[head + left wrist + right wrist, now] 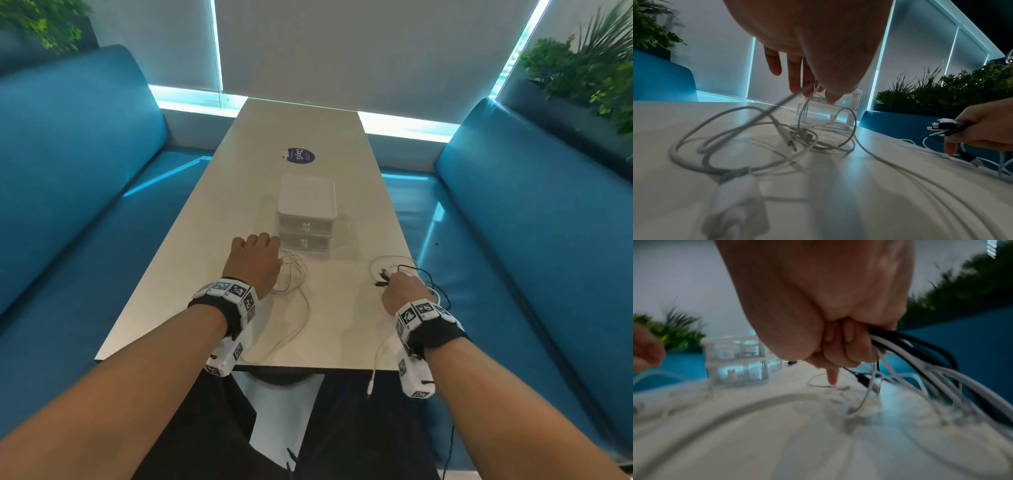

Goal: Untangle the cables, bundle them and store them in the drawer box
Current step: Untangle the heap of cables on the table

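while the left hand [255, 262] hovers with straight fingers pinching a strand of the loose tangle of thin white cables [764, 139] beneath it, the clear two-drawer plastic box [306, 214] stands shut just beyond its fingertips. bare white tabletop [342, 308] lies between the hands. the right hand [404, 291] is fisted round a black-and-white cable bunch [906, 352] near the table's right edge, with one white end dangling over the near edge.

White table [219, 219]: drawer box [306, 209], cables [294, 274].
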`<action>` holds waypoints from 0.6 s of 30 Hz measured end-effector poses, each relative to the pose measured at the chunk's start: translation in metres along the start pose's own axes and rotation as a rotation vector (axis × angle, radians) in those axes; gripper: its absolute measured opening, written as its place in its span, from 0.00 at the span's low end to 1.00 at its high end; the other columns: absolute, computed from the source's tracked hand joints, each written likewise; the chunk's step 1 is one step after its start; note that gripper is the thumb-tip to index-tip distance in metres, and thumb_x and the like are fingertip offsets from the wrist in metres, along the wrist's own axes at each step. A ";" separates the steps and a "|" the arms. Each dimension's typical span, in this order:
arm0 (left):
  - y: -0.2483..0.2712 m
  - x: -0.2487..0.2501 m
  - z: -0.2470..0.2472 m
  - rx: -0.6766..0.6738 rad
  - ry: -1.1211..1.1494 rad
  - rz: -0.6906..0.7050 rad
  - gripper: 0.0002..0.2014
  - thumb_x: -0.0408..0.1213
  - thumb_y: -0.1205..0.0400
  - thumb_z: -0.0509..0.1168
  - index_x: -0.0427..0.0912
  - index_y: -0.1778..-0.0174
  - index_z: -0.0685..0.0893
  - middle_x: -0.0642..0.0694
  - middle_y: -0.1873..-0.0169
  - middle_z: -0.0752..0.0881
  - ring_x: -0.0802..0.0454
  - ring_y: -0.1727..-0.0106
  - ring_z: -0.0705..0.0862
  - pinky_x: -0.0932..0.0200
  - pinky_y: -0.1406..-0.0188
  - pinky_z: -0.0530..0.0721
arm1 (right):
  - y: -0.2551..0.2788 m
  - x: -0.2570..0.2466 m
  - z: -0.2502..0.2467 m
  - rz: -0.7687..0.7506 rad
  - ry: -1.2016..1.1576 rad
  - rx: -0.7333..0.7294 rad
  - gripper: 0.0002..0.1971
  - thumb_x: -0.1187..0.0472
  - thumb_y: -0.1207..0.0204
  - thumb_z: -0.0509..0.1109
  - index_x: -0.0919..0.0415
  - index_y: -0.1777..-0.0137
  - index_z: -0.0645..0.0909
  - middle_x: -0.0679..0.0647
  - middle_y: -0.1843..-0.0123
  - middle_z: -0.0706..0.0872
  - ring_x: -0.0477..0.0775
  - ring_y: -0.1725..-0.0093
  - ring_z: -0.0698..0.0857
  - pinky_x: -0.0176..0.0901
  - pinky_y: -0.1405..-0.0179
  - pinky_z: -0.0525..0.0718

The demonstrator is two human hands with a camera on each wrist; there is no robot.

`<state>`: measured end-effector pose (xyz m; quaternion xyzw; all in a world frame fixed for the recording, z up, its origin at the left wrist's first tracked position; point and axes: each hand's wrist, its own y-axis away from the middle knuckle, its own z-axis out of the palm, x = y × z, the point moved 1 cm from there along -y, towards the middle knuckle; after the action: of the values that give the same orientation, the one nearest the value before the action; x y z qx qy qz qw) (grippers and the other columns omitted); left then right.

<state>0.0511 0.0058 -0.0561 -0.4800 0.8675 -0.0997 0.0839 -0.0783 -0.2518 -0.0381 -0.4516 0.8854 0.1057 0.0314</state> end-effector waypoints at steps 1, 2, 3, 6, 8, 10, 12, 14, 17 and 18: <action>-0.001 0.002 -0.001 0.023 0.013 0.010 0.16 0.46 0.13 0.57 0.47 0.31 0.75 0.47 0.38 0.80 0.44 0.39 0.79 0.46 0.38 0.70 | -0.001 -0.005 0.001 -0.010 -0.054 -0.003 0.15 0.65 0.21 0.59 0.62 0.37 0.81 0.61 0.39 0.86 0.63 0.39 0.85 0.48 0.46 0.80; -0.002 0.004 -0.003 0.031 0.025 0.029 0.15 0.46 0.12 0.56 0.47 0.32 0.76 0.47 0.39 0.81 0.44 0.39 0.79 0.46 0.38 0.70 | -0.001 -0.011 0.002 -0.024 -0.100 -0.008 0.16 0.64 0.20 0.59 0.63 0.36 0.81 0.61 0.39 0.86 0.63 0.38 0.84 0.47 0.45 0.80; -0.002 0.006 -0.004 0.022 0.037 0.048 0.14 0.46 0.12 0.55 0.47 0.33 0.76 0.47 0.39 0.81 0.44 0.39 0.79 0.46 0.38 0.70 | -0.001 -0.016 0.003 -0.040 -0.143 -0.021 0.15 0.63 0.18 0.60 0.63 0.35 0.81 0.61 0.38 0.86 0.64 0.38 0.84 0.46 0.44 0.80; 0.001 0.012 -0.003 -0.128 0.085 0.069 0.18 0.53 0.13 0.53 0.48 0.32 0.76 0.47 0.36 0.81 0.44 0.36 0.79 0.44 0.35 0.69 | -0.002 -0.032 0.008 -0.093 -0.247 -0.075 0.15 0.59 0.17 0.63 0.64 0.35 0.81 0.62 0.39 0.86 0.65 0.38 0.84 0.50 0.41 0.82; 0.006 0.017 0.003 -0.252 0.102 0.096 0.21 0.54 0.14 0.55 0.48 0.30 0.76 0.47 0.32 0.79 0.44 0.32 0.76 0.43 0.32 0.71 | -0.001 -0.040 0.010 -0.131 -0.274 -0.103 0.15 0.60 0.18 0.63 0.62 0.35 0.82 0.62 0.39 0.86 0.65 0.39 0.85 0.52 0.39 0.83; 0.012 0.028 0.007 -0.293 0.175 0.161 0.19 0.49 0.15 0.58 0.48 0.29 0.76 0.46 0.31 0.79 0.44 0.31 0.75 0.45 0.32 0.73 | 0.002 -0.048 0.013 -0.181 -0.289 -0.135 0.16 0.60 0.19 0.62 0.61 0.34 0.81 0.63 0.38 0.86 0.66 0.39 0.84 0.53 0.39 0.82; 0.017 0.041 0.007 -0.281 0.264 0.226 0.17 0.45 0.15 0.59 0.48 0.30 0.78 0.48 0.31 0.80 0.46 0.31 0.75 0.47 0.32 0.73 | 0.006 -0.054 0.016 -0.240 -0.294 -0.158 0.16 0.61 0.18 0.61 0.62 0.33 0.81 0.64 0.39 0.86 0.67 0.39 0.84 0.51 0.41 0.82; 0.019 0.046 0.004 -0.242 0.318 0.246 0.17 0.44 0.16 0.60 0.48 0.31 0.79 0.50 0.30 0.79 0.48 0.29 0.75 0.48 0.31 0.71 | 0.011 -0.057 0.018 -0.305 -0.285 -0.180 0.16 0.61 0.18 0.60 0.63 0.35 0.81 0.64 0.41 0.87 0.67 0.40 0.85 0.51 0.43 0.83; 0.018 0.037 -0.002 -0.158 0.448 0.196 0.18 0.46 0.13 0.57 0.48 0.28 0.78 0.51 0.26 0.77 0.48 0.29 0.77 0.48 0.28 0.70 | 0.020 -0.057 0.021 -0.386 -0.253 -0.244 0.13 0.59 0.16 0.61 0.64 0.40 0.82 0.63 0.44 0.87 0.65 0.44 0.85 0.50 0.47 0.81; 0.017 0.031 -0.004 -0.104 0.518 0.163 0.18 0.43 0.12 0.56 0.47 0.27 0.77 0.50 0.26 0.77 0.45 0.31 0.78 0.48 0.28 0.72 | 0.023 -0.058 0.022 -0.404 -0.232 -0.280 0.13 0.58 0.16 0.61 0.63 0.41 0.82 0.63 0.45 0.87 0.64 0.46 0.85 0.50 0.48 0.80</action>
<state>0.0201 -0.0110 -0.0583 -0.3709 0.8997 -0.1675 -0.1577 -0.0638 -0.1878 -0.0476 -0.6041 0.7444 0.2698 0.0906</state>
